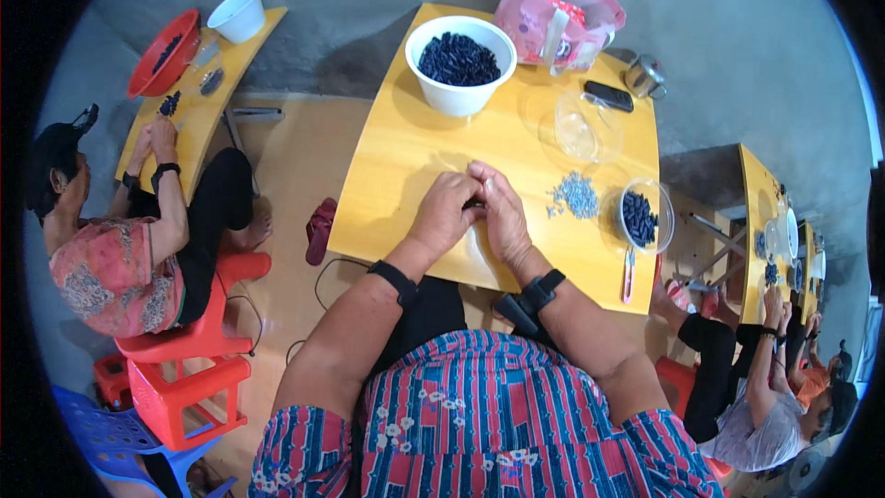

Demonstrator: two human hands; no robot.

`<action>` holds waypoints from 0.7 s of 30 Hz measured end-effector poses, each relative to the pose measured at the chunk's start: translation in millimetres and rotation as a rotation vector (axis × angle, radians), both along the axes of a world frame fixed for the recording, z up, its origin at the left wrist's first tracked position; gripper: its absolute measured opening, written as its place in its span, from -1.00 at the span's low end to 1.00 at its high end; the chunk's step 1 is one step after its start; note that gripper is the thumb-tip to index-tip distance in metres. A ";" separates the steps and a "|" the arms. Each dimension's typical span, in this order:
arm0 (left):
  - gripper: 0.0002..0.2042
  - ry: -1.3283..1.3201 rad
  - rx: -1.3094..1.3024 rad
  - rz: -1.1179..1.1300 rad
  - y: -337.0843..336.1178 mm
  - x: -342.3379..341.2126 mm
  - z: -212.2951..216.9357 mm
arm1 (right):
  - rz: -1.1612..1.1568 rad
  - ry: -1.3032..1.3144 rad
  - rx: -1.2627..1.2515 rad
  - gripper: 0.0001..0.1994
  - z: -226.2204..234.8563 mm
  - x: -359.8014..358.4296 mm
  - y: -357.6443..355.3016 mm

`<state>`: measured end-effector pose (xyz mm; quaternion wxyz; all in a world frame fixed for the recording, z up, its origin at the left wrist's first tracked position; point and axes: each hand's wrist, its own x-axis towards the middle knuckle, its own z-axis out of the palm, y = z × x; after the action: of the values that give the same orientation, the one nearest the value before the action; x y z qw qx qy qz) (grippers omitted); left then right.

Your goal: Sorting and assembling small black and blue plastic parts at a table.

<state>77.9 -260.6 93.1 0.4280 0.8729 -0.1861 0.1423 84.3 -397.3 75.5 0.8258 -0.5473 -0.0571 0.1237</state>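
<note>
My left hand [442,214] and my right hand [503,214] meet over the near part of the yellow table [387,175]. Both have their fingers closed together around a small black piece [475,204], mostly hidden between them. To the right of my right hand lies a loose pile of tiny grey-blue pieces [577,195]. Beyond it a clear plastic tub [666,232] holds black, ridged, finger-shaped parts [638,219]. A large white bucket [461,99] past my hands is filled with similar small black parts [458,59].
A slim pink-handled tool [628,277] lies by the table's right edge. Farther back are a clear container [578,136], a black phone [608,95], a metal mug [645,77] and a pink bag [560,18]. People work at tables on both sides; red stools [189,397] stand left.
</note>
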 end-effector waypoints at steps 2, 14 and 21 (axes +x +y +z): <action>-0.79 0.016 0.029 0.009 4.9 2.3 -4.0 | 0.009 -0.047 -0.051 -0.59 1.6 -0.9 1.7; -0.88 -0.015 0.140 0.026 38.6 -0.2 -5.2 | -0.123 -1.006 -0.839 -0.77 139.9 70.0 6.1; -0.86 0.044 0.148 -0.005 34.2 3.4 -10.7 | 0.438 -0.887 -1.385 -0.42 144.6 185.0 33.6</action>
<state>81.3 -226.4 82.4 0.3666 0.9046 -0.1888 0.1080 269.3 -363.7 220.1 0.1631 -0.9035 -0.3915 0.0619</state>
